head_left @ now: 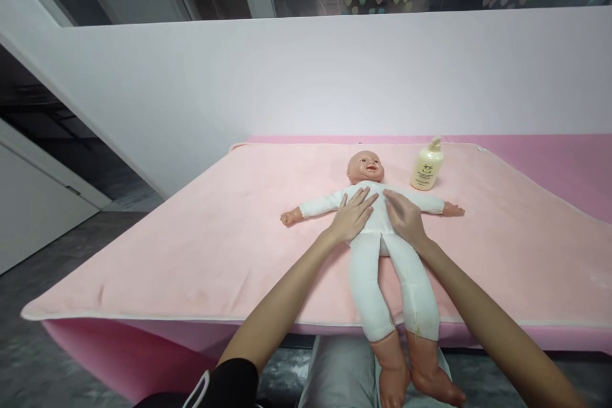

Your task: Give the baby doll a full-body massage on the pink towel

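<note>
A baby doll [377,223] with a white cloth body lies on its back on a pink blanket [215,236], its head toward the wall and its arms stretched out sideways. Its lower legs hang past the blanket's near edge. My left hand [354,214] rests on the left side of the doll's chest, fingers spread and holding nothing. On the right side of the chest lies my right hand [404,215], its fingers bent together near the doll's upper chest; whether they pinch the cloth is hidden.
A pale yellow pump bottle [426,166] stands on the blanket behind the doll's right-hand arm in view. Beyond the table rises a white wall [335,76] with dark glass above. Grey-clad legs [342,373] show below the near edge.
</note>
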`<action>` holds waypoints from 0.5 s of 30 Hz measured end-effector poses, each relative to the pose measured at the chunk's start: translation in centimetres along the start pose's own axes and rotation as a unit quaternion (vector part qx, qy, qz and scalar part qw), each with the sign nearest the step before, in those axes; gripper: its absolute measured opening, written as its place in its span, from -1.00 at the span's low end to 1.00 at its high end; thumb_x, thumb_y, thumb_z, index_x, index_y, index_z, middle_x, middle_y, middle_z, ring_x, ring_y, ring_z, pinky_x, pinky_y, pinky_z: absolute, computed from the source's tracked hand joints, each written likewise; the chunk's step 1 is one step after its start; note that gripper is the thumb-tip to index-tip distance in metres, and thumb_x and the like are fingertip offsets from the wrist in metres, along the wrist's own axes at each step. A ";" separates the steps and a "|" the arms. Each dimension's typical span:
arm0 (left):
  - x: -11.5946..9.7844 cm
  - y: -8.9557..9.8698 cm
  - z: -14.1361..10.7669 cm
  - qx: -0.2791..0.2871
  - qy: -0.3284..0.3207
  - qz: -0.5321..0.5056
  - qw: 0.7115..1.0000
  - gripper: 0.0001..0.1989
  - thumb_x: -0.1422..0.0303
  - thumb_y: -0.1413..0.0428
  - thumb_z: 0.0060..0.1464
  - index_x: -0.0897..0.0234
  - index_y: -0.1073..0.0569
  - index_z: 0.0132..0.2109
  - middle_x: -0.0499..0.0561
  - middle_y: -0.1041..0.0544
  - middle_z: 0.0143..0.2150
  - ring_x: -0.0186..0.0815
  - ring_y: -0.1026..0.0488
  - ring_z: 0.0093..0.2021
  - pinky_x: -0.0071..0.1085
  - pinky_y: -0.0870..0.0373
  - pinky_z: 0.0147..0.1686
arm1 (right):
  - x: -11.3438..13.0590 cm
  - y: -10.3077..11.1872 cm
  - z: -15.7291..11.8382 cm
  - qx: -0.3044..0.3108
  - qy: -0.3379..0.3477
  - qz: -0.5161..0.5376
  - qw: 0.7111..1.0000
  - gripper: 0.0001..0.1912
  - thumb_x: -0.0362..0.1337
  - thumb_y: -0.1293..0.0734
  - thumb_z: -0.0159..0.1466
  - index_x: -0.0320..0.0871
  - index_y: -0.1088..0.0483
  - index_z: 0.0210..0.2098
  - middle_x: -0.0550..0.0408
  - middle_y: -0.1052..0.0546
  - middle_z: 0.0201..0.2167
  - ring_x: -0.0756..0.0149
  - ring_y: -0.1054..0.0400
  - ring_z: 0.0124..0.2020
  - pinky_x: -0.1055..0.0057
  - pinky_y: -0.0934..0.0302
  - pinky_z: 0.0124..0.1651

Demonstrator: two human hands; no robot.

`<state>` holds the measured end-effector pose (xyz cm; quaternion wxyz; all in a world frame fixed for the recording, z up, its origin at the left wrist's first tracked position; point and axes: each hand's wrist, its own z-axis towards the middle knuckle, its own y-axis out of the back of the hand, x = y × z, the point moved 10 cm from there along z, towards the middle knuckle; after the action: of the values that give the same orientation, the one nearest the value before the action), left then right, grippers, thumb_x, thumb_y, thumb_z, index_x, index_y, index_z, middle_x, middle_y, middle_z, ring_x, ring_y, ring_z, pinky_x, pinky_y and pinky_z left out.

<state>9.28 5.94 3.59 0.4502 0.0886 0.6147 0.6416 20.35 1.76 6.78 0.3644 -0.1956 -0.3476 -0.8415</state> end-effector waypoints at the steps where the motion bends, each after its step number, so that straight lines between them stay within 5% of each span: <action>1: 0.7 0.2 0.1 -0.012 0.020 0.007 1.000 -0.51 0.21 0.34 0.28 0.12 -0.05 0.30 0.05 0.07 0.38 -0.19 0.18 0.37 0.05 0.22 0.26 | 1.6 -0.7 -0.2 0.033 0.056 0.003 0.998 -0.70 -0.27 -0.14 0.23 -0.12 -0.44 -0.15 -0.01 -0.52 -0.10 0.22 -0.39 -0.02 0.21 -0.26 0.08; 4: 2.6 0.8 0.1 -0.050 0.082 0.037 0.995 -0.50 0.23 0.37 0.28 0.20 -0.03 0.31 0.11 0.03 0.37 -0.18 0.11 0.36 0.02 0.16 0.26 | 4.8 -2.6 -1.6 0.114 0.174 0.031 0.978 -0.71 -0.39 -0.14 0.20 -0.08 -0.49 -0.28 0.08 -0.57 -0.25 0.30 -0.45 -0.14 0.28 -0.33 -0.01; 7: 4.1 1.5 0.1 -0.082 0.123 0.078 0.986 -0.49 0.29 0.38 0.27 0.31 -0.07 0.29 0.16 -0.12 0.32 -0.20 -0.02 0.32 -0.09 0.06 0.26 | 5.5 -4.2 -2.3 0.169 0.198 0.036 0.965 -0.65 -0.44 -0.11 0.21 -0.06 -0.49 -0.25 0.12 -0.58 -0.26 0.32 -0.44 -0.10 0.19 -0.23 0.12; 10: 5.0 2.5 -0.1 -0.124 0.146 0.131 0.973 -0.51 0.35 0.33 0.25 0.37 -0.19 0.23 0.17 -0.26 0.24 -0.15 -0.10 0.29 -0.10 0.06 0.26 | 4.6 -5.8 -2.3 0.233 0.155 -0.021 0.960 -0.59 -0.42 -0.06 0.25 -0.03 -0.46 -0.11 0.14 -0.52 -0.08 0.28 -0.32 0.07 0.00 0.04 0.27; 15: 6.1 4.0 -1.2 -0.175 0.169 0.200 0.949 -0.56 0.39 0.22 0.19 0.34 -0.35 0.13 0.20 -0.33 0.19 -0.04 -0.03 0.31 0.09 0.33 0.27 | 2.1 -6.1 -1.5 0.283 0.045 -0.147 0.947 -0.56 -0.21 0.00 0.34 -0.01 -0.27 0.13 0.11 -0.19 0.24 0.16 0.08 0.31 -0.14 0.39 0.30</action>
<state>3.08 9.92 4.17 0.2106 0.0201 0.5293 0.8216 14.27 2.64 4.31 0.2919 0.0067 -0.5794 -0.7610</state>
